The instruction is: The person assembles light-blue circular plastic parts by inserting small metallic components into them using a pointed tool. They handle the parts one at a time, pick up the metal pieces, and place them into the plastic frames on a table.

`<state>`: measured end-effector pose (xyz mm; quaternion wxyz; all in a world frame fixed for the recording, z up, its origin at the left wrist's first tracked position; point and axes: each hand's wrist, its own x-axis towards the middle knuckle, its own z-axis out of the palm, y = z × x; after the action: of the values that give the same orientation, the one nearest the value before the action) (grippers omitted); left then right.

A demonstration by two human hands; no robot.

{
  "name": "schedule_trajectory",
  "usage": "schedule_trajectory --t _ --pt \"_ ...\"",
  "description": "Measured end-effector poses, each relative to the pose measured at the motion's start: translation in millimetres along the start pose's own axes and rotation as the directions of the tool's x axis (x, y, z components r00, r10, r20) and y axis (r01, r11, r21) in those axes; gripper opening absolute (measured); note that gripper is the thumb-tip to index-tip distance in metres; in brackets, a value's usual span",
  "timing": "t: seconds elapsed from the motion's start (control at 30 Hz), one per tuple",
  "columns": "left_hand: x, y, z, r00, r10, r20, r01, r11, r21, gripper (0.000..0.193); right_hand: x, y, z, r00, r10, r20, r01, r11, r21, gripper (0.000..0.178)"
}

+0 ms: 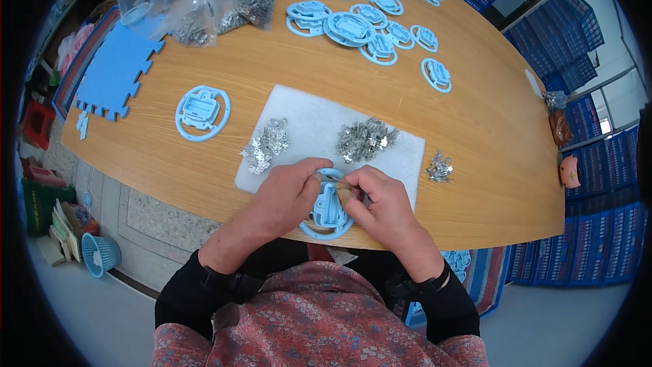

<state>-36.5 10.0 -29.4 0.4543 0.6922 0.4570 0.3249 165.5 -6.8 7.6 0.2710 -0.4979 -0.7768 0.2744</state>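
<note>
A light-blue plastic wheel-shaped part [329, 211] lies in front of me at the near edge of a white padded sheet [309, 110]. Over its far rim, my left hand [293, 189] is closed, thumb and fingers pinched together. Close beside it, my right hand [382, 205] is also pinched, around something thin and small that the fingers mostly cover. What either hand grips is too hidden to name. On the sheet lie a pile of flat silvery metal pieces [267, 144] at left and a bigger heap of small metal pieces [365, 139] at right.
Another wheel-shaped part [202, 114] lies left of the sheet, a small metal pile [439, 167] right of it. Many blue wheel-shaped parts [350, 28] cover the table's far side, near clear plastic bags [207, 10]. A blue foam mat [115, 68] lies far left.
</note>
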Motion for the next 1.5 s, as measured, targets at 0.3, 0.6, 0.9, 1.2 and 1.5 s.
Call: schedule_trajectory --t 0.3,0.6,0.9,1.2,1.5 --pt "1.9 -4.0 0.0 0.998 -0.058 0.030 0.059 0.997 -0.041 0.030 -7.6 -11.4 7.5 0.992 -0.124 0.000 0.120 0.955 -0.271 0.024" --pt "4.5 -7.2 0.4 0.998 -0.050 0.028 0.050 0.998 -0.026 0.031 -15.6 -12.6 1.0 0.994 -0.029 0.109 0.061 0.953 -0.298 0.035" --pt "4.7 -7.0 -1.0 0.996 -0.073 0.049 0.076 0.996 -0.056 0.031 -16.0 -16.3 -13.2 0.995 -0.003 0.097 0.049 0.879 -0.474 0.030" --pt "5.1 -8.7 -0.1 0.999 -0.036 0.033 0.038 0.998 -0.048 0.030 -11.4 -20.2 -14.8 0.993 0.000 0.118 0.059 0.865 -0.499 0.026" --pt "4.5 -3.5 0.2 0.999 -0.027 0.034 0.027 1.000 0.002 0.027 20.0 -59.0 -26.3 0.911 0.109 0.398 0.197 0.733 -0.652 0.025"
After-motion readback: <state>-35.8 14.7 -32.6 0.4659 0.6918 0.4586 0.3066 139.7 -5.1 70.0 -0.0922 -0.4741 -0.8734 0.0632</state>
